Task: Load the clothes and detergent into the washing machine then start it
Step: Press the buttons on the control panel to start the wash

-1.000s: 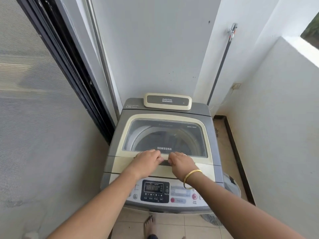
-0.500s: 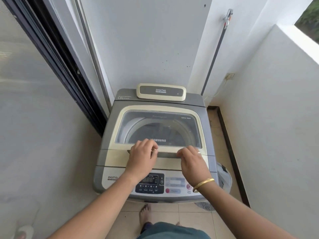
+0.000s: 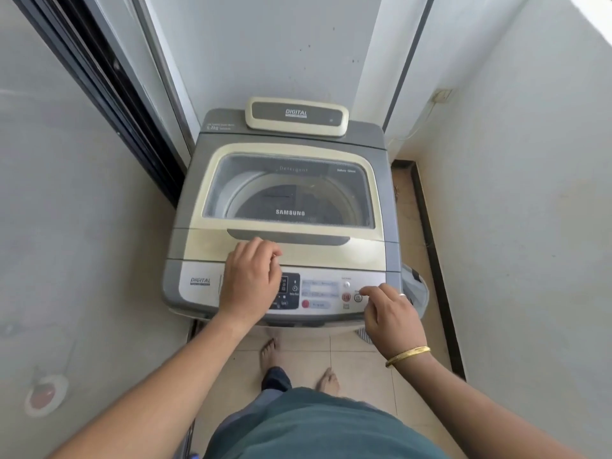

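A grey and cream top-loading washing machine stands in front of me with its glass lid closed; the drum shows through it. My left hand rests flat across the left part of the control panel, fingers loosely curled near the lid handle. Over the panel's right end hovers my right hand, its index finger pointing at the round power button. Neither hand holds anything. No clothes or detergent container are visible.
A sliding glass door runs along the left, a white wall close on the right. A laundry basket peeks out behind the machine's right side. My bare feet stand on beige floor tiles.
Both hands have left the lid handle and dropped toward me: the left onto the control panel, the right to the buttons at the panel's right end. The view tilted down.
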Demonstrator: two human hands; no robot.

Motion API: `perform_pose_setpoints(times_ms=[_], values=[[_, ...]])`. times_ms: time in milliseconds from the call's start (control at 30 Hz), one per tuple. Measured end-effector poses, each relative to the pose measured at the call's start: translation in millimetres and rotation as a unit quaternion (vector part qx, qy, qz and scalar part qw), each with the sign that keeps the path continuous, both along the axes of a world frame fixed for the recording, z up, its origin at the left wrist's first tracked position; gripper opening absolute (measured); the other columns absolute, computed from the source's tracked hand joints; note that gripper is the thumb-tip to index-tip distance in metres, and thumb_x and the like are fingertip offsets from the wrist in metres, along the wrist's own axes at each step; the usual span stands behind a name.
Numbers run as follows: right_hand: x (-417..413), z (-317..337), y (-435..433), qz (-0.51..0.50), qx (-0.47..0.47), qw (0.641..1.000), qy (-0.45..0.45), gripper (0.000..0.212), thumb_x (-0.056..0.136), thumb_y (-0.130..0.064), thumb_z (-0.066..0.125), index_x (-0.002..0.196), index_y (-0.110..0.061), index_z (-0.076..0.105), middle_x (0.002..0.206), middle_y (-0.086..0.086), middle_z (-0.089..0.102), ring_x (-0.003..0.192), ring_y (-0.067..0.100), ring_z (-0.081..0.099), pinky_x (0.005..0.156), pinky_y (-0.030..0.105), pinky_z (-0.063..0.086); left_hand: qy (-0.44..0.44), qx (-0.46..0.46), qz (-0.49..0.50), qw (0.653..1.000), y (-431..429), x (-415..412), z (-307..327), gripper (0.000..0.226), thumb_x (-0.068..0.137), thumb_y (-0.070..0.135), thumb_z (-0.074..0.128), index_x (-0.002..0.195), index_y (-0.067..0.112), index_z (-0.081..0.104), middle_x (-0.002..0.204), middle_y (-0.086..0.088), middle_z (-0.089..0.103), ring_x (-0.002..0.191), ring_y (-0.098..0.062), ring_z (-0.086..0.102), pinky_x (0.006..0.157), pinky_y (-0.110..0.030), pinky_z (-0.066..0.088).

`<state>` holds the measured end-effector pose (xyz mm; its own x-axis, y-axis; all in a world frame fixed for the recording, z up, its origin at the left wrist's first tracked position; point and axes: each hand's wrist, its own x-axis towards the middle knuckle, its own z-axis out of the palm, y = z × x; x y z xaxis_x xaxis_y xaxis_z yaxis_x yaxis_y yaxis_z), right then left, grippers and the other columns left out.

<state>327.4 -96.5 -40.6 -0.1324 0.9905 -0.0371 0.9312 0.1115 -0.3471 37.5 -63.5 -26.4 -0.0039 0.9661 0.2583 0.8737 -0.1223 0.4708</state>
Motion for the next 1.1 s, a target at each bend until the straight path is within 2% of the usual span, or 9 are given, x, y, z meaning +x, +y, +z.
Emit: perform_pose_setpoints(times_ms=[200,400,667,833,1000,1100], values=[[8,-16,-21,0.023,0.031,0.999,0.013,0.032,0.096,-0.005,0.064,0.126,-0.014,0.069,0.098,0.004,0.063,0.082,0.025,0.062,0.068,0.041,0.06,-0.01,0.006,0.077,0.997,-28,-12,-19,0.01,0.099,0.007,0.068,0.107,0.013,0.07,0.106,-0.003,0.069,0.098,-0.029,0.062,0.087,-0.047,0.052],[13,-32,-24,0.039,0.074,0.996,0.013,0.04,0.095,-0.002,0.064,0.132,-0.015,0.068,0.098,0.004,0.061,0.08,0.026,0.059,0.063,0.043,0.06,-0.006,0.031,0.128,0.991,-37,-23,-34,0.013,0.099,0.007,0.067,0.11,0.011,0.072,0.11,-0.006,0.07,0.1,-0.034,0.062,0.087,-0.048,0.05],[7,-42,-33,0.027,0.139,0.99,0.003,0.04,0.093,0.002,0.067,0.131,-0.009,0.073,0.095,0.007,0.062,0.079,0.028,0.058,0.062,0.039,0.055,-0.001,0.057,0.117,0.992,-28,-40,-48,0.016,0.1,0.005,0.065,0.112,0.01,0.075,0.111,-0.01,0.071,0.1,-0.036,0.062,0.089,-0.05,0.051],[0,-51,-40,-0.003,0.169,0.986,0.002,0.039,0.096,0.004,0.061,0.13,-0.008,0.074,0.095,0.009,0.063,0.079,0.029,0.057,0.065,0.039,0.052,-0.049,0.073,0.111,0.99,-23,-54,-55,0.017,0.101,-0.004,0.059,0.11,0.001,0.073,0.108,-0.015,0.069,0.101,-0.037,0.064,0.089,-0.046,0.054],[-8,-50,-42,-0.023,0.182,0.983,-0.004,0.039,0.1,-0.007,0.05,0.129,-0.006,0.075,0.096,0.01,0.065,0.079,0.028,0.057,0.066,0.034,0.05,-0.083,0.076,0.11,0.987,-21,-59,-54,0.015,0.104,-0.004,0.057,0.11,-0.001,0.07,0.109,-0.015,0.066,0.101,-0.034,0.065,0.09,-0.045,0.057],[-10,-50,-43,-0.03,0.179,0.983,-0.001,0.038,0.098,-0.006,0.05,0.128,-0.006,0.075,0.097,0.01,0.065,0.08,0.029,0.058,0.066,0.036,0.05,-0.09,0.072,0.109,0.987,-22,-59,-54,0.016,0.104,-0.004,0.057,0.111,0.0,0.071,0.109,-0.014,0.066,0.102,-0.032,0.064,0.09,-0.042,0.056]])
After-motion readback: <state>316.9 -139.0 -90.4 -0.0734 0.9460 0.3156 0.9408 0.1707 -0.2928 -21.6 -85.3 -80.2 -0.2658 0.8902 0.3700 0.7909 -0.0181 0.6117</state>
